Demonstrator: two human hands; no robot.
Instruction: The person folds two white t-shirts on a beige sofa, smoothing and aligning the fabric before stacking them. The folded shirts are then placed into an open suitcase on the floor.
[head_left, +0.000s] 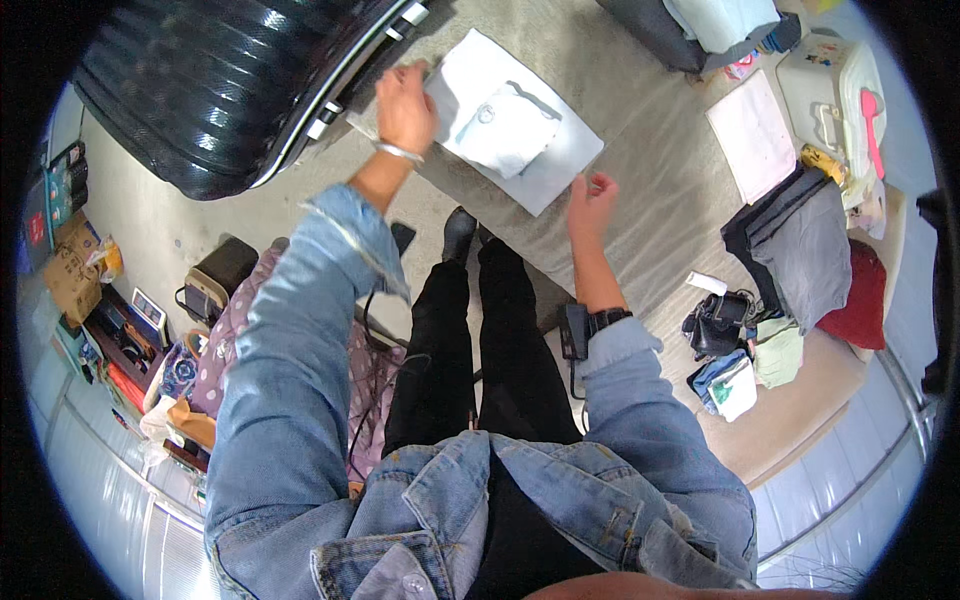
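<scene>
A white rectangular board or sheet (551, 184) lies at an angle on a grey-beige padded surface in front of me. On it rests a folded white cloth item (510, 131) with a small round grey print and a dark-edged opening. My left hand (407, 109) is at the board's upper left edge, its fingers bent; whether they grip anything is unclear. At the lower right corner of the board, my right hand (592, 206) hovers close by with curled fingers, and no object shows in it.
A black ribbed hard-shell suitcase (202, 82) stands at the upper left. Folded grey clothes (802, 240), a black bag (716, 322) and a white lidded bin (821, 90) are on the right. At left are a speaker-like box (217, 277) and a cardboard box (73, 270).
</scene>
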